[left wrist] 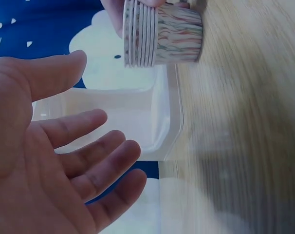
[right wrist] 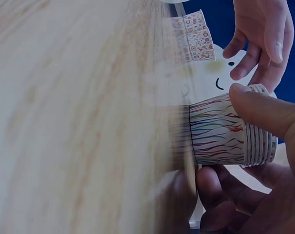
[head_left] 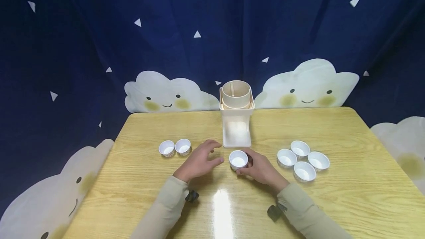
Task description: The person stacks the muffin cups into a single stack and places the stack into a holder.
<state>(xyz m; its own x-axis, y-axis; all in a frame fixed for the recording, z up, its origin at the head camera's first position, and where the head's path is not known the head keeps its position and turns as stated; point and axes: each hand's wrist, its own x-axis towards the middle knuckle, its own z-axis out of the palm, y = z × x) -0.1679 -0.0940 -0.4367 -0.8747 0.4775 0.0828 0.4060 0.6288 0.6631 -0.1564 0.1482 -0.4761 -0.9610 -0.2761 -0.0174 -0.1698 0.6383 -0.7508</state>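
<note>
A nested stack of paper cups [right wrist: 218,129] with wavy coloured stripes stands upright on the table, mouth up. My right hand [head_left: 262,167] grips it, thumb on one side and fingers on the other. Just left of the stack, my left hand [head_left: 200,161] hovers with fingers spread and nothing in it; the left wrist view shows its palm [left wrist: 40,161] facing the stack. Behind the stack is a cream plastic stand [head_left: 237,132] with a round container [head_left: 236,99] on top.
On the left are two small patterned paper cups [head_left: 167,148], side by side. Several more white-lined paper cups [head_left: 304,172] sit grouped on the right of the wooden table [head_left: 132,202]. A dark blue curtain [head_left: 212,6] with clouds hangs behind.
</note>
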